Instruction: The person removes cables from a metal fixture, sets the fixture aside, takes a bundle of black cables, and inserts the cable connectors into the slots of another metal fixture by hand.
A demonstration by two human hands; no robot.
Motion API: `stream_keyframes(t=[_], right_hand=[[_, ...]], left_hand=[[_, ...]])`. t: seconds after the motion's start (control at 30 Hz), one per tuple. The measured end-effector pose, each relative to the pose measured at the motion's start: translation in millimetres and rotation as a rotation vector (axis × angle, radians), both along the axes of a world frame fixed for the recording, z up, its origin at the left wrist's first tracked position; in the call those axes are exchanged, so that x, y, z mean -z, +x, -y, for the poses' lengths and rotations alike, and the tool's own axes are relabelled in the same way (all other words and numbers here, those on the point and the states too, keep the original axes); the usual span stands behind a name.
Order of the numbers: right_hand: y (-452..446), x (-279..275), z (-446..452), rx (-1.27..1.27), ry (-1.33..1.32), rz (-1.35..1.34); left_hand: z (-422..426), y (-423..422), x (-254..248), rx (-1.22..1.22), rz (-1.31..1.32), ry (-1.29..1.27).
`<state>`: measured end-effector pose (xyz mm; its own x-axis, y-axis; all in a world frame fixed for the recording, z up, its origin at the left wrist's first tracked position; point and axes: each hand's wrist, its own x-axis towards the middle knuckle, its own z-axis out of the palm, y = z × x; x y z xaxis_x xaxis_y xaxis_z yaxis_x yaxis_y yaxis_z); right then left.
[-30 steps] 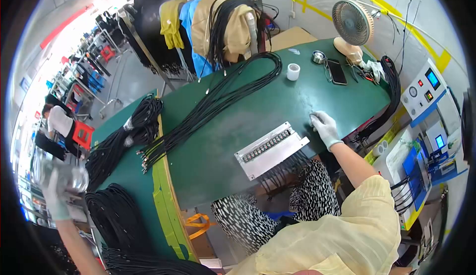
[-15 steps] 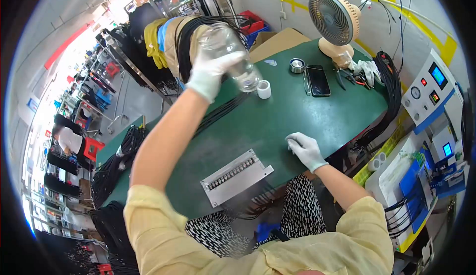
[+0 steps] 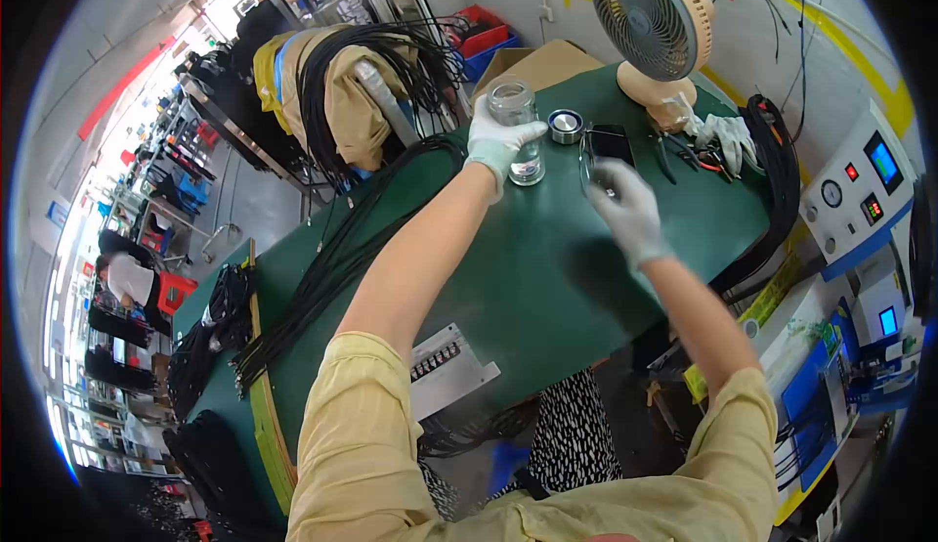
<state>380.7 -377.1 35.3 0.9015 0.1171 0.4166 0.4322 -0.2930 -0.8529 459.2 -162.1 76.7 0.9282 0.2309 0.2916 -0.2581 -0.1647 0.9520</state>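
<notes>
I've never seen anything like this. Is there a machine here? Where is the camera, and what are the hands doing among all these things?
There is no robot here: the hands are a person's own, in pale gloves. One camera, worn on that person's head, looks forward and down, so you see roughly what they see.

The left hand has its grip around a clear glass jar. The right hand is blurred, near a dark phone; I can't tell whether it holds anything.

On the green table are long black cables, a metal plate partly hidden by the left arm, a round silver piece and, at the far end, a fan.
</notes>
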Motion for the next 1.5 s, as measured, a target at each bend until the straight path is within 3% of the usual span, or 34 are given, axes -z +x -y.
stream_keyframes(t=[0.03, 0.13, 0.33, 0.4, 0.53, 0.57, 0.63, 0.7, 0.73, 0.83, 0.9, 1.03, 1.13, 1.2, 1.27, 1.37, 1.4, 1.5], right_hand=[[33.7, -1.0, 0.6, 0.065, -0.194, 0.243], [107.2, -12.7, -20.4, 0.052, -0.619, 0.296], [172.6, -19.3, -72.0, -0.062, -1.34, 0.158], [182.8, -31.6, -76.0, -0.186, -1.497, -0.099], [189.7, -35.0, -66.8, -0.077, -1.444, 0.061], [180.3, -50.8, -61.1, 0.003, -1.24, 0.042], [191.1, -49.2, -55.7, 0.2, -0.545, 0.191], [196.5, -71.1, -53.0, -0.15, 0.204, -0.082], [165.4, -97.0, -55.1, -0.308, 0.381, -0.109], [131.6, -113.5, -74.7, -0.294, 0.379, -0.057], [130.5, -101.4, -86.6, -0.373, 0.378, -0.081], [116.0, -87.3, -84.1, -0.205, 0.095, 0.082], [110.6, -84.4, -79.4, -0.224, 0.012, 0.19], [104.3, -89.4, -76.1, -0.238, -0.035, 0.127], [95.1, -91.2, -78.7, -0.074, -0.225, 0.43], [59.8, -73.8, -75.6, 0.06, -0.121, 0.405], [36.2, -68.1, -71.8, 0.041, -0.048, 0.253], [-28.2, -24.5, -51.3, -0.019, -0.022, 0.195]], left_hand=[[-1.7, 2.4, -0.4, 0.025, 0.022, 0.009], [-6.7, 8.2, 4.4, 0.023, 0.016, 0.078], [-11.1, 10.8, 8.9, 0.094, -0.023, 0.019], [-10.4, 10.0, 5.0, 0.06, -0.038, 0.098], [-7.1, 13.7, 10.1, 0.064, -0.034, 0.065], [-5.7, 8.3, 5.4, 0.03, -0.078, 0.094], [-4.3, 3.2, 0.1, 0.015, -0.079, 0.109], [-3.9, 0.8, -1.6, -0.001, -0.071, 0.161], [-3.1, -1.3, -4.0, -0.008, -0.077, 0.169], [-2.4, -7.3, -11.5, -0.055, -0.129, 0.286], [-7.6, 4.0, 2.8, 0.021, -0.057, 0.19], [-8.3, 4.4, 0.7, 0.008, -0.109, 0.214], [-6.1, 3.9, -0.2, 0.036, -0.079, 0.18], [-3.2, -2.5, -7.8, 0.05, -0.11, 0.154], [-4.3, 10.0, 1.7, 0.105, -0.038, 0.055], [-5.0, 46.3, 38.3, -0.011, 0.088, 0.156], [4.4, 24.4, 21.7, -0.059, 0.051, 0.06], [16.3, 11.7, 6.6, -0.207, 0.024, 0.125]])
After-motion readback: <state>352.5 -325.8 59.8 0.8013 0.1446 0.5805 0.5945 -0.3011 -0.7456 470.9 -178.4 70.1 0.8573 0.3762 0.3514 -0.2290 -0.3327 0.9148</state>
